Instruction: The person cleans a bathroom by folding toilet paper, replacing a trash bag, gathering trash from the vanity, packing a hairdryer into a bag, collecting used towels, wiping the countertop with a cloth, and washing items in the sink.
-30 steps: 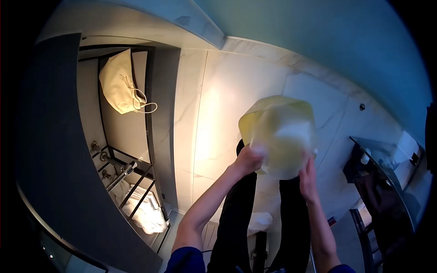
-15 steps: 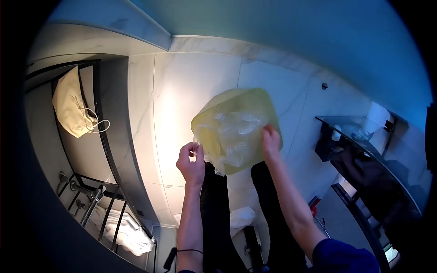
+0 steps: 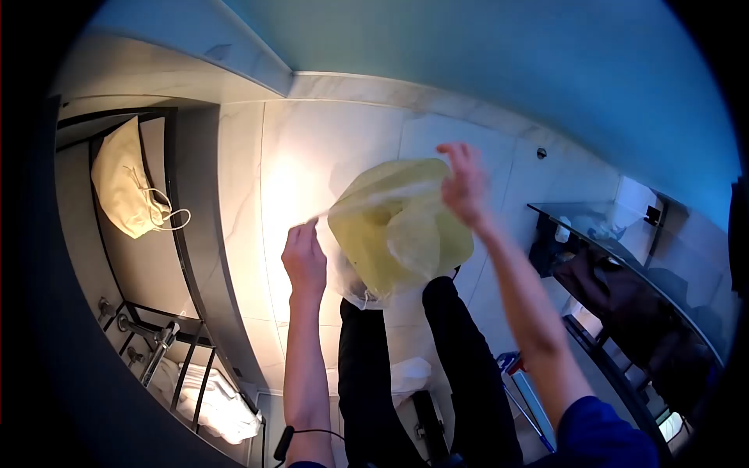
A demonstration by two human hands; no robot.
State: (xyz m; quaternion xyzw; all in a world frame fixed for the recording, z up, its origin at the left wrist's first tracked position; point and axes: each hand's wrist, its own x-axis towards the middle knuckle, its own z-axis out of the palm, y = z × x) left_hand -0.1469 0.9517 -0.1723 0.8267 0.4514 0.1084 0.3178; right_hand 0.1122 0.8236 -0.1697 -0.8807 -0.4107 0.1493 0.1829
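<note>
A clear plastic bag (image 3: 413, 238) lies loosely over and around a yellow-green container (image 3: 363, 238), which looks like a bin, in front of my knees. My left hand (image 3: 304, 256) is closed in a pinch on the bag's edge, left of the container. Above the container's right side, my right hand (image 3: 465, 187) is somewhat blurred, its fingers bent around the bag's other edge. Between the hands the plastic is drawn out in a pale, taut strip across the container. Part of the bag hangs over the near left rim.
Pale marble-look tiles (image 3: 300, 156) cover the floor. On the left a cream drawstring bag (image 3: 125, 183) hangs beside a dark frame, with white towels (image 3: 218, 405) below on a rack. A glass shelf (image 3: 624, 257) with dark cloth is at right. My legs (image 3: 367, 366) are below.
My right hand has risen up and away from the container's right side. My left hand has moved left and slightly up. The bag's edge is now stretched between them.
</note>
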